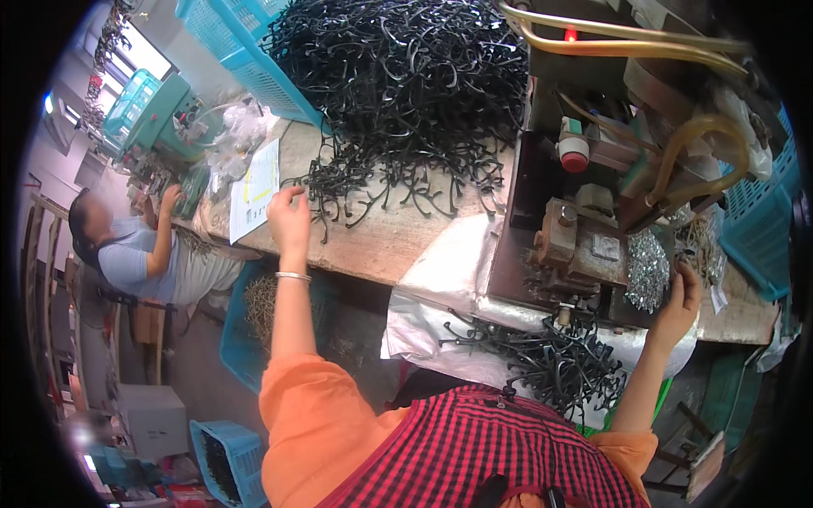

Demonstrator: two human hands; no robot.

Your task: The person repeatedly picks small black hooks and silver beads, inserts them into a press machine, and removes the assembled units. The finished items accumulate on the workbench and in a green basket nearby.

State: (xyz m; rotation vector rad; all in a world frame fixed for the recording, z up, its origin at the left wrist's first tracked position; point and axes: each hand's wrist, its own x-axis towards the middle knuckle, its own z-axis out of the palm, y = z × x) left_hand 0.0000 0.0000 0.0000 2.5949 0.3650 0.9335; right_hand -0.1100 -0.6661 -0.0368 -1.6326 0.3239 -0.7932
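At the left edge of the loose black curved pieces on the workbench is my left hand, with its fingers curled in. Black pieces lie close by its fingertips; what it pinches, if anything, is too small to make out. My right hand rests beside a heap of small shiny silver metal bits, fingers apart and slightly bent, with nothing visible in them. Between my hands stands a bench machine with a metal head and a red push button. More black pieces lie in front of it, near my lap.
A large tangled heap of black pieces spills from a blue crate. A printed sheet lies on the bench at left. Brass-coloured tubes cross above the machine. Another person sits working at far left. Another blue crate stands right.
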